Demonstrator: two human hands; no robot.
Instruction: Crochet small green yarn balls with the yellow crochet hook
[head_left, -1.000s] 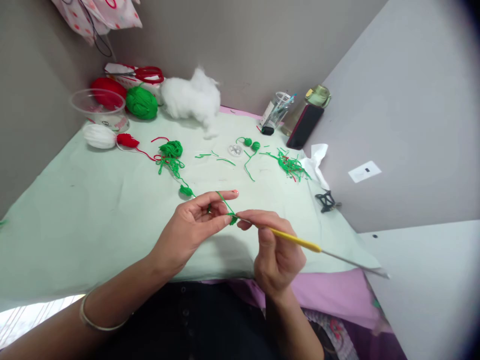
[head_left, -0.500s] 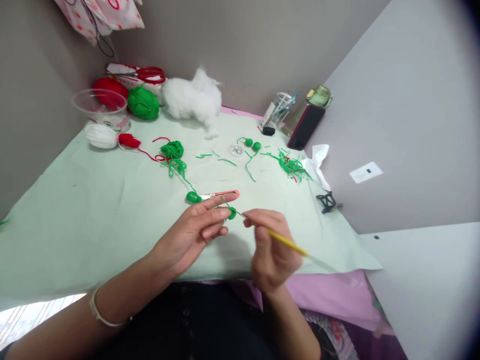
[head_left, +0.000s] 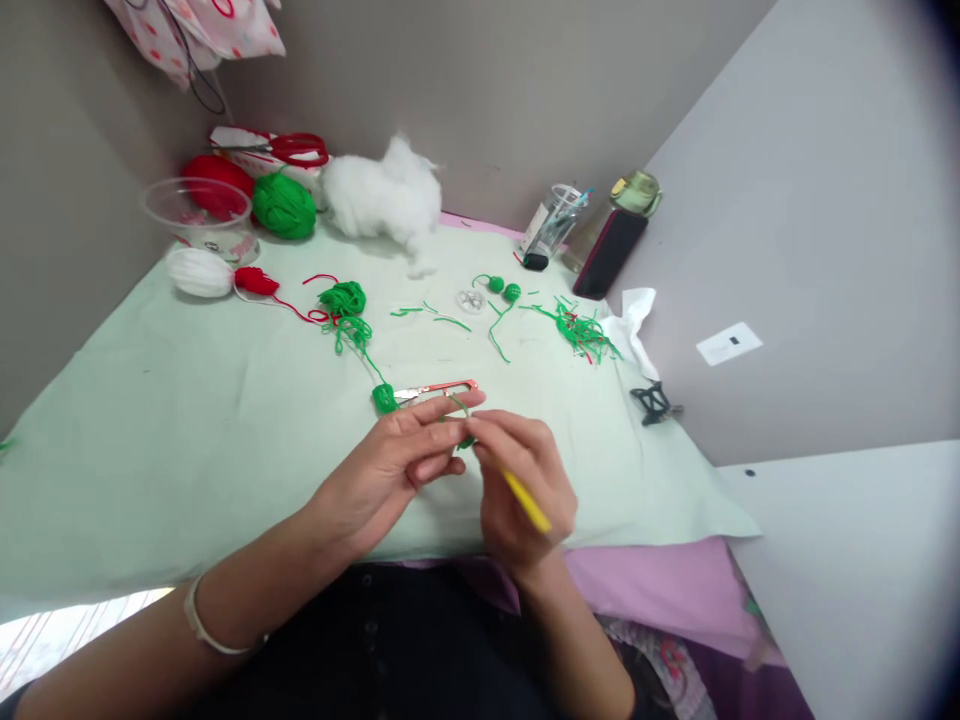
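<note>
My left hand [head_left: 409, 455] pinches a small green crochet piece [head_left: 466, 441] between thumb and fingers, with green yarn running over the raised index finger. In my right hand [head_left: 529, 480] is a crochet hook with a yellow handle [head_left: 526, 500], its tip hidden at the piece where both hands meet. Just beyond the left fingers lie a green wound bit of yarn [head_left: 385, 398] and small orange-handled scissors [head_left: 450, 386]. A strand leads from that bit up to a loose green yarn tangle [head_left: 343, 300].
Two small green crochet balls [head_left: 511, 292], a clear round disc [head_left: 471, 301] and yarn scraps [head_left: 583, 332] lie mid-table. White stuffing [head_left: 386, 195], a green yarn ball [head_left: 284, 206] and a plastic tub [head_left: 247, 240] stand at the back. A phone [head_left: 611, 253] leans on a bottle [head_left: 637, 190] near the right wall.
My right hand has moved left and closer to the left hand, and the hook has swung to a steeper angle. The left hand stays almost in place, still holding the piece.
</note>
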